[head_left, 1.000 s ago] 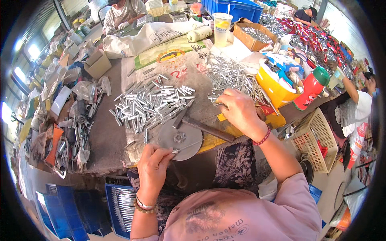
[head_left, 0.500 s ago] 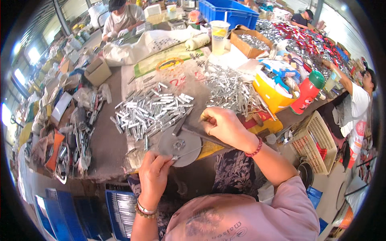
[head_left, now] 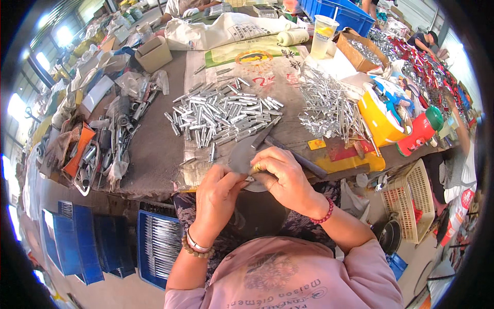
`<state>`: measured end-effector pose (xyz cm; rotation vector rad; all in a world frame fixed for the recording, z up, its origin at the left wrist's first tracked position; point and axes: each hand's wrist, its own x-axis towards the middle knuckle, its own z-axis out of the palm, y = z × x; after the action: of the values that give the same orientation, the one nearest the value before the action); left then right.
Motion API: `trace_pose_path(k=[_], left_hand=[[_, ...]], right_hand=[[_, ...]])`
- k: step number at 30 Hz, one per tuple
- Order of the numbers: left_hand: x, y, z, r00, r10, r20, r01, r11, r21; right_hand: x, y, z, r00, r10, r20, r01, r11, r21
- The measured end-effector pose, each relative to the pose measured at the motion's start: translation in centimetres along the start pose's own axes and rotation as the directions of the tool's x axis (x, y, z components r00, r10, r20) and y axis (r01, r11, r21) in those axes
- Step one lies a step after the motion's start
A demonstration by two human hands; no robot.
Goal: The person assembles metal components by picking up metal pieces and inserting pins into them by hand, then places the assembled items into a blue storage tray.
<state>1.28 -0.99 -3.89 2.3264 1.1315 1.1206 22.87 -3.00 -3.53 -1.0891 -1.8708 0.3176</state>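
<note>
My left hand (head_left: 216,193) is closed, thumb and forefinger pinching a small silver metal part (head_left: 250,178), mostly hidden by the fingers. Against it, my right hand (head_left: 285,177) is closed with its fingertips bunched together; what they hold, if anything, is hidden. Both hands meet over the near part of a round grey metal disc (head_left: 241,156) at the table's front edge. Just beyond my right hand lies a hammer (head_left: 296,156), its head resting at the disc. Past the disc spreads a heap of short silver metal tubes (head_left: 226,113).
Thin metal rods (head_left: 329,105) are heaped to the right, before a yellow box (head_left: 378,121) and a red bottle (head_left: 419,134). A drink cup (head_left: 323,38) stands farther back. Bagged metal parts (head_left: 110,139) lie left. Below the table is a blue crate (head_left: 159,247) of rods.
My right hand has come down and left to meet my left hand. The thin rod seen in my left fingers no longer shows. My view has shifted, and the table appears higher.
</note>
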Motion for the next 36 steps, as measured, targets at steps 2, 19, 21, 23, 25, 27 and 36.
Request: trace_pose_path(k=[2, 19, 21, 23, 25, 27, 36], left_hand=[[0.0, 0.1, -0.2, 1.0, -0.01, 0.018, 0.01, 1.0, 0.009], [-0.1, -0.1, 0.1, 1.0, 0.012, -0.011, -0.012, 1.0, 0.019], [0.0, -0.1, 0.2, 1.0, 0.012, -0.01, -0.012, 1.0, 0.01], [0.0, -0.1, 0.2, 1.0, 0.008, -0.004, -0.008, 1.0, 0.009], [-0.1, -0.2, 0.1, 1.0, -0.004, -0.003, 0.004, 1.0, 0.018], [-0.2, -0.2, 0.0, 1.0, -0.008, -0.007, 0.008, 1.0, -0.002], [-0.1, -0.2, 0.1, 1.0, -0.008, 0.007, 0.008, 1.0, -0.012]], right_hand=[[-0.2, 0.2, 0.3, 1.0, -0.005, -0.006, 0.005, 1.0, -0.004], [-0.3, 0.0, 0.3, 1.0, -0.008, 0.03, 0.011, 0.994, -0.112], [-0.3, -0.3, -0.2, 0.997, -0.061, 0.055, 0.07, 0.983, -0.168], [-0.2, -0.6, -1.0, 0.991, -0.111, 0.081, 0.126, 0.966, -0.224], [0.1, -0.7, -2.0, 0.992, -0.122, 0.016, 0.12, 0.932, -0.341], [0.4, -0.7, -3.7, 1.0, 0.016, -0.003, -0.016, 0.902, -0.431], [-1.5, -1.1, -6.6, 0.994, 0.104, -0.017, -0.104, 0.943, -0.315]])
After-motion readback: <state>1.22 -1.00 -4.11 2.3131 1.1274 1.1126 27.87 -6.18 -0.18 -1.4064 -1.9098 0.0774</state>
